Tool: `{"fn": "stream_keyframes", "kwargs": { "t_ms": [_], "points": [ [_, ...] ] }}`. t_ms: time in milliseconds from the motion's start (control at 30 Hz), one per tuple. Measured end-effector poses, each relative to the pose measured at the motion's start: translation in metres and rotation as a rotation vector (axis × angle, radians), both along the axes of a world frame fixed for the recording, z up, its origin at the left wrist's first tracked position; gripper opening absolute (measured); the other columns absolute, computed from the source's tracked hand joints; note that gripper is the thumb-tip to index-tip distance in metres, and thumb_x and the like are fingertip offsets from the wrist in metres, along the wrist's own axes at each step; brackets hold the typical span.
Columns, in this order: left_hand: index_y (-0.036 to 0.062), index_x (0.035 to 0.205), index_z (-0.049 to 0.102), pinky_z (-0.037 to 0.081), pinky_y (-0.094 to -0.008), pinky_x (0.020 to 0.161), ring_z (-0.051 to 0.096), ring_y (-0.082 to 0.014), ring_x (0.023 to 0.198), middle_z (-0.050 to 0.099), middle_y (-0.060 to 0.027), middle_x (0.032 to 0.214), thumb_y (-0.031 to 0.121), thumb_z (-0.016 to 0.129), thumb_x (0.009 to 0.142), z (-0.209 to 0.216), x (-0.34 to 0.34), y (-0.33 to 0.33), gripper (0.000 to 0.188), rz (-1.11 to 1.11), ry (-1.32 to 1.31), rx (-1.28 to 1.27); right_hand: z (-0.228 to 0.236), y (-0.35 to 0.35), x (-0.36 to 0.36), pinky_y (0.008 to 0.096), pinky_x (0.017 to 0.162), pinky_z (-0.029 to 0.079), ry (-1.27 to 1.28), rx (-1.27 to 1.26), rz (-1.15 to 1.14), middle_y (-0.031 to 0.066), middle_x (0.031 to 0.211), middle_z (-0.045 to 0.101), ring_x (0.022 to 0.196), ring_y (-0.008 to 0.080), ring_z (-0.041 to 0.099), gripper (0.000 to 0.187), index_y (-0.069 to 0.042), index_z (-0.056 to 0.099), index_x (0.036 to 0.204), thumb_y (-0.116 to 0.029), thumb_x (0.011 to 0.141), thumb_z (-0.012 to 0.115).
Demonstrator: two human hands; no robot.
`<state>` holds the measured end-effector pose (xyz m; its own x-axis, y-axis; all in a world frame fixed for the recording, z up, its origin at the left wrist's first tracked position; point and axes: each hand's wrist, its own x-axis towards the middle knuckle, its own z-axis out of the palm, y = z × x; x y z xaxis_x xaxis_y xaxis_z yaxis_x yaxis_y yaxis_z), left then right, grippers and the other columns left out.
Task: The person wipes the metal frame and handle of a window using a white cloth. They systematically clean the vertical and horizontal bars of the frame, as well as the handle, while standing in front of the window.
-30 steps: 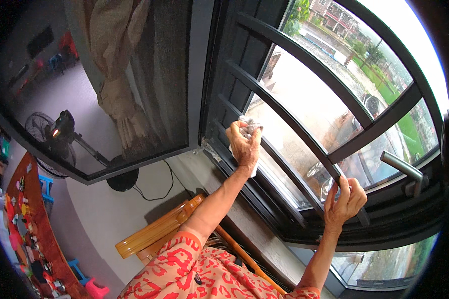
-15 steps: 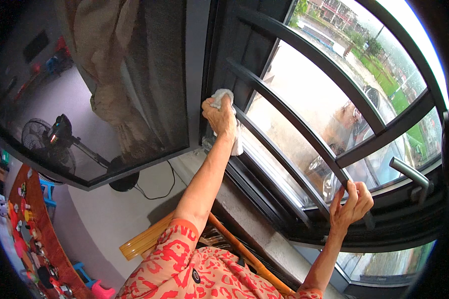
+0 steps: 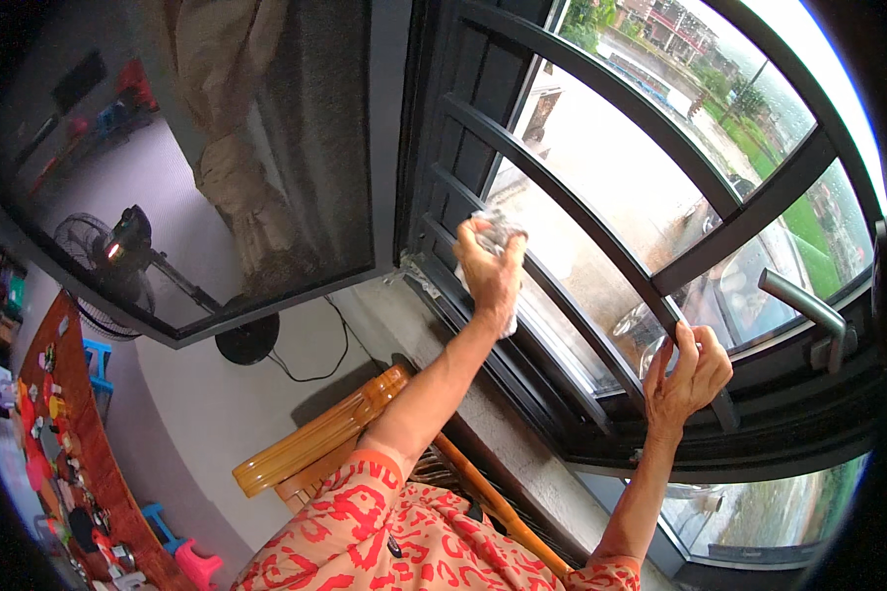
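Observation:
A crumpled white cloth [image 3: 504, 231] is bunched in my left hand [image 3: 490, 276], its tail hanging below the fingers. That hand is closed and sits in front of the dark metal window bars [image 3: 566, 197], near their left ends. Whether the cloth touches a bar I cannot tell. My right hand [image 3: 688, 379] grips a bar farther right, with the fingertips curled over it and the thumb behind. Just beyond that hand, a grey window handle [image 3: 803, 305] sticks out from the frame.
A dark mesh screen panel [image 3: 310, 148] stands swung open at left, with a floor fan [image 3: 128, 241] behind it. Below are a concrete sill [image 3: 493, 409] and a wooden seat [image 3: 315, 433]. A reddish-brown table [image 3: 54, 369] holding small colourful items stands at far left.
My left hand has moved right and slightly down with the cloth, away from the frame's left corner. My right hand stays on its bar. The view has shifted a little.

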<state>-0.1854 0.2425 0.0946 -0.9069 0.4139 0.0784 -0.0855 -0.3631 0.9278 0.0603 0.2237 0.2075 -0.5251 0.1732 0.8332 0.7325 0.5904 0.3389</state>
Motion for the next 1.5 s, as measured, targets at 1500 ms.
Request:
{"fn": "stream_keyframes", "kwargs": {
  "t_ms": [1500],
  "points": [
    [0.0012, 0.115, 0.044, 0.048, -0.0386, 0.09, 0.054, -0.0277, 0.104, 0.049, -0.0172, 0.114, 0.015, 0.07, 0.076, -0.077, -0.066, 0.012, 0.049, 0.12, -0.403, -0.169, -0.002, 0.003, 0.004, 0.038, 0.081, 0.038, -0.038, 0.053, -0.038, 0.0087, 0.104, 0.059, 0.094, 0.0256, 0.052, 0.035, -0.01, 0.061, 0.112, -0.005, 0.078, 0.067]
  ]
}}
